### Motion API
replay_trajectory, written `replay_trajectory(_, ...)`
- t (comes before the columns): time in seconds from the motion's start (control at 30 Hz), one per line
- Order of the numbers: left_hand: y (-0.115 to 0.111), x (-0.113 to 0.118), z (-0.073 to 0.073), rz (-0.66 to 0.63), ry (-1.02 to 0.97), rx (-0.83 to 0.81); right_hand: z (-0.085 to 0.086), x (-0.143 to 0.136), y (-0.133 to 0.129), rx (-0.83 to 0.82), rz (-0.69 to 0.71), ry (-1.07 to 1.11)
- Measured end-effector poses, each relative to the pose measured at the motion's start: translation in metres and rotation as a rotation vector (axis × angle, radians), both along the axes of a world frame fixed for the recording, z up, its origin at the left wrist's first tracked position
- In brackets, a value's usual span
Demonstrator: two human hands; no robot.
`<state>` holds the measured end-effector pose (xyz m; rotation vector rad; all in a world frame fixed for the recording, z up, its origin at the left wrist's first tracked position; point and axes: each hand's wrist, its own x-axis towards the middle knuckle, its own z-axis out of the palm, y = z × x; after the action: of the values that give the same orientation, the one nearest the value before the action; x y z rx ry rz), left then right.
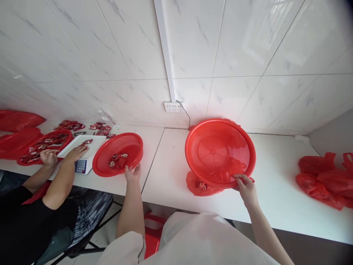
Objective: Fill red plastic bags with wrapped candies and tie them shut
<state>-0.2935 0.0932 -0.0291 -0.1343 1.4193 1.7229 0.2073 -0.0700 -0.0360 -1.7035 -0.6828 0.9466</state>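
Note:
My left hand (133, 172) grips the near right rim of a shallow red plastic basket (131, 142) on the left table. A few small red wrapped packets (118, 161) lie inside that basket. My right hand (246, 189) pinches the near right rim of a larger red mesh basket (213, 147), which is tilted and has nothing in it. Partly beneath this mesh basket sits a red plastic bag (192, 181) with some small packets showing in its opening.
At left a co-worker's hand (76, 153) rests on a white scale (95, 141). Beyond are another red basket (69, 137) of packets, loose packets (102, 129) and a plastic bottle (107, 117). Red bags (325, 180) lie at far right. A power socket (173, 107) is on the wall.

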Motion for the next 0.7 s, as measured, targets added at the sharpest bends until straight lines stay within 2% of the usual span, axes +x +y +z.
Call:
replay_trajectory(0.2,-0.006,0.001,0.006,0.072,0.074,0.060,0.017,-0.008,0.020,0.020,0.078,-0.008)
replay_trajectory(0.3,-0.019,0.010,0.014,0.057,0.070,0.120,0.032,-0.018,0.038,0.001,0.164,-0.045)
replay_trajectory(0.4,-0.038,0.027,0.027,0.013,0.014,0.238,0.046,-0.032,0.065,-0.017,0.284,-0.098)
replay_trajectory(0.53,-0.067,0.053,0.063,-0.147,-0.058,0.287,0.054,-0.068,0.114,-0.081,0.458,-0.097)
replay_trajectory(0.63,-0.087,0.075,0.099,-0.272,-0.118,0.289,0.050,-0.110,0.144,-0.148,0.587,0.059)
replay_trajectory(0.7,-0.099,0.091,0.119,-0.312,-0.125,0.293,0.044,-0.142,0.154,-0.166,0.649,0.133)
